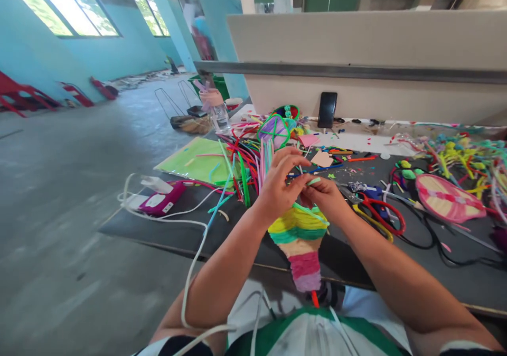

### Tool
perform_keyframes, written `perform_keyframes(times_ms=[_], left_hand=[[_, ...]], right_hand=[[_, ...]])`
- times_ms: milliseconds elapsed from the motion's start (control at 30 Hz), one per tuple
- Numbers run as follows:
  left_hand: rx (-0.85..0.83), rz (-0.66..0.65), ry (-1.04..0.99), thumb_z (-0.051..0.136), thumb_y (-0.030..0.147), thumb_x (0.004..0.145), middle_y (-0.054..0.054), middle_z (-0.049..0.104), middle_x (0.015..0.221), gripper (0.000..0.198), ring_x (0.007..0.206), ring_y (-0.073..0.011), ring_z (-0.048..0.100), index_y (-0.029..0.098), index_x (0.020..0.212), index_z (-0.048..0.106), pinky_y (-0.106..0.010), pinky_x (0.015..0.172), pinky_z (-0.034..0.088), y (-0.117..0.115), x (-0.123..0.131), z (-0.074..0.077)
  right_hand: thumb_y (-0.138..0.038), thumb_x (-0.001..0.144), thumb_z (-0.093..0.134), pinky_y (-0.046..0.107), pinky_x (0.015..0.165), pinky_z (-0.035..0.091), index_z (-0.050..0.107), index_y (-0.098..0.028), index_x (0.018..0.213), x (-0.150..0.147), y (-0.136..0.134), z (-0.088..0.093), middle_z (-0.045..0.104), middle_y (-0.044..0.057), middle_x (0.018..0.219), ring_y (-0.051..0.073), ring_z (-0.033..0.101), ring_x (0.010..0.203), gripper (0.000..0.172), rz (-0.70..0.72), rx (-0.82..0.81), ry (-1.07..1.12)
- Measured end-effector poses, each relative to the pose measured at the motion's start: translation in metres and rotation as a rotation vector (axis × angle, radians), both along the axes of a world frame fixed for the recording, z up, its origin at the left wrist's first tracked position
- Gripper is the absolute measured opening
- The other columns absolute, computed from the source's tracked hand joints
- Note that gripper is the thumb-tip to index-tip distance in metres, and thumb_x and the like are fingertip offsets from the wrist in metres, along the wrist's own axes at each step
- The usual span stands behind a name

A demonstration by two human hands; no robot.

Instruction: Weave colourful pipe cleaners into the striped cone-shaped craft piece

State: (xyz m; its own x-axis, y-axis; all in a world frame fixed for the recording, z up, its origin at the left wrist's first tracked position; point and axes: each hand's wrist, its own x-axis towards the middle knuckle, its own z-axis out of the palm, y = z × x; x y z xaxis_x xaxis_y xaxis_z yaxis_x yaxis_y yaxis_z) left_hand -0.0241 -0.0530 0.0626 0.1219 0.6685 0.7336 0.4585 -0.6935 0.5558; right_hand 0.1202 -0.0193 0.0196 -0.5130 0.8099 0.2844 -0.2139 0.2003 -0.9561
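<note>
A striped craft piece (299, 233), wrapped in yellow, green, tan, pink and lilac fuzzy strands like pipe cleaners, hangs over the table's near edge. Along its top edge runs a mint-green pipe cleaner (324, 219). Just above that edge my two hands meet fingertip to fingertip. My right hand (325, 196) is closed in a pinch, with a pale green bit of pipe cleaner (314, 181) showing at the fingers. My left hand (279, 181) pinches with thumb and forefinger at the same spot, its other fingers raised and bent. The exact grip is partly hidden by the fingers.
Red-handled scissors (383, 213) and a pink wrapped oval (449, 197) lie to the right. Pipe cleaners (245, 179) and a green plastic packet (198, 160) are left, near a purple power bank (162, 198) with a white cable. A phone (327, 110) leans on the partition; a bottle (215, 108) stands behind.
</note>
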Motion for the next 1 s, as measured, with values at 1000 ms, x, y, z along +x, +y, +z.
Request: perform_keyframes(times_ms=[1000], left_hand=[[-0.805,0.034,-1.157,0.061,0.051,0.081,0.005,0.05,0.049,0.039,0.037,-0.008,0.048,0.018,0.068,0.044,-0.017,0.037,0.037,-0.016,-0.074,-0.06]], right_hand=[[-0.06,0.084,0.051,0.023,0.041,0.024,0.042,-0.018,0.046,0.014,-0.005,-0.003,0.056,0.002,0.052,0.007,0.042,0.04,0.058,0.01,-0.196,-0.185]])
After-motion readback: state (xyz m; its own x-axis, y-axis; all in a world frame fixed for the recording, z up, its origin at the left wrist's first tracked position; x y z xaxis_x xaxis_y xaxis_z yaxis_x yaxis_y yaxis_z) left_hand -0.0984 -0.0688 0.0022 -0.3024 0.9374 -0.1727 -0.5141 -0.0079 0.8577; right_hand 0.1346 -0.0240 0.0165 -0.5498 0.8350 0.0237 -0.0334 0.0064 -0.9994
